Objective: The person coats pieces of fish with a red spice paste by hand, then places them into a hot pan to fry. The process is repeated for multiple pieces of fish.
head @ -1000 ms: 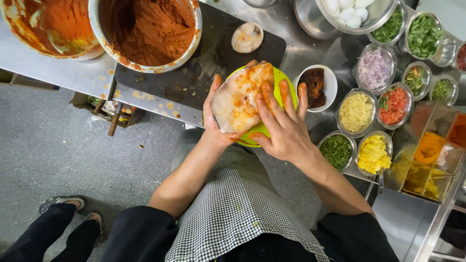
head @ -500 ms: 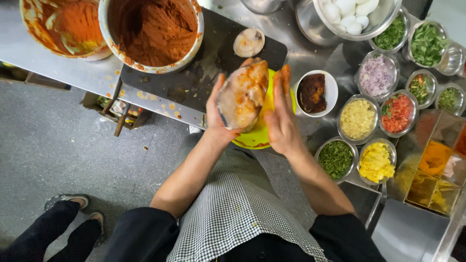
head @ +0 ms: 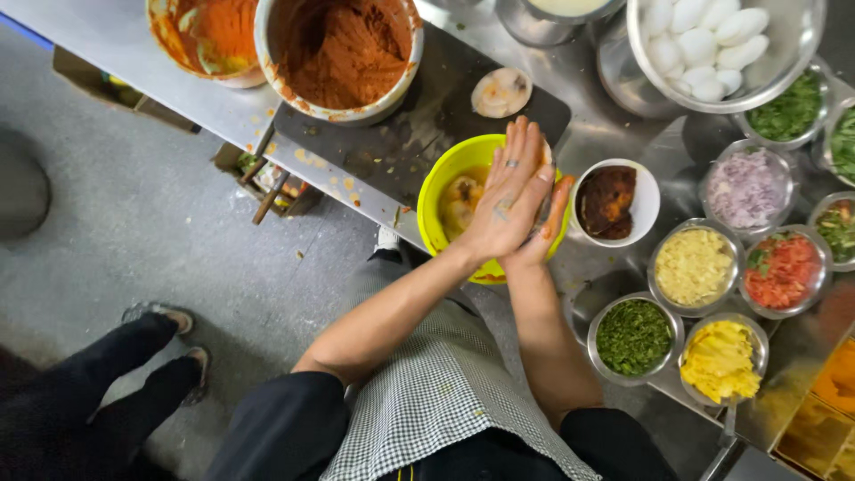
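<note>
My left hand (head: 509, 191), a ring on one finger, lies palm-down over my right hand (head: 550, 223). Both palms press together above a yellow-green bowl (head: 436, 178). The flat pale patty is squeezed between them and almost wholly hidden. Orange smears show on my right fingers. Pale, sauce-coated pieces (head: 463, 203) lie in the bowl under my hands. The bowl stands at the near edge of a black board (head: 419, 125) on the steel counter.
A small round patty (head: 500, 92) lies on the board. Behind it stand a big bowl of red-brown paste (head: 343, 49) and an orange-smeared bowl (head: 209, 36). Right: a white bowl of dark filling (head: 614, 200), several steel bowls of chopped toppings (head: 693, 265), eggs (head: 704, 36). Another person's legs (head: 160, 356) stand on the floor at left.
The patty was held up open in my left palm with my right hand beside it. My hands have closed flat over it, and my view has shifted right.
</note>
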